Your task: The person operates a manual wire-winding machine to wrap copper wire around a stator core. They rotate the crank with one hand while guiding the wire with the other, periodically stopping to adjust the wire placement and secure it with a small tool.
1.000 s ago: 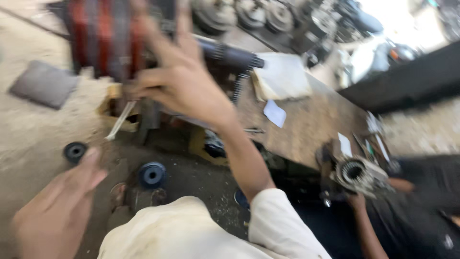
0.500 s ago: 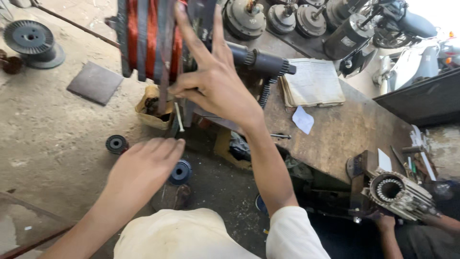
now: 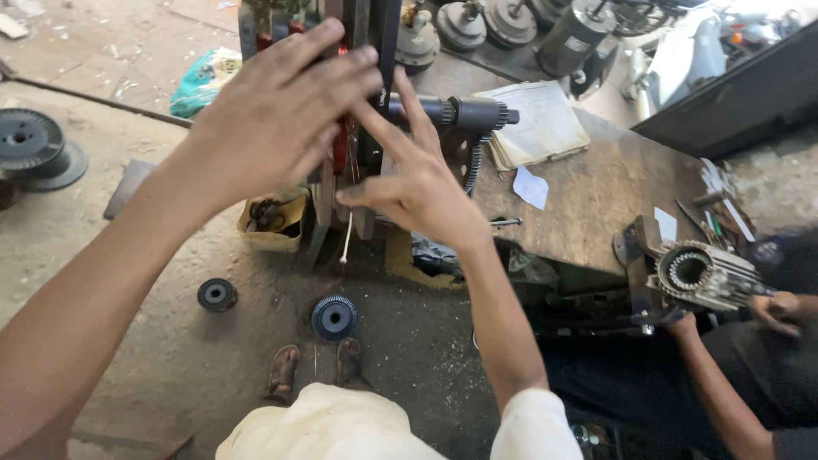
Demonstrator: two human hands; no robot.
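My left hand is raised flat against the front of an upright winding frame, its fingers stretched out and holding nothing. It hides most of the red copper coil on that frame. My right hand is just right of it with fingers spread. Its thumb pins a thin white strip that hangs down along the frame.
Two small dark spools lie on the dirt floor by my sandalled feet. A cardboard box stands at the frame's foot. The worn table carries a notebook. At right a co-worker's hands hold a motor stator.
My left hand has risen from near the floor spools up onto the coil. The view has shifted right, and my right hand stays at the frame with the strip.
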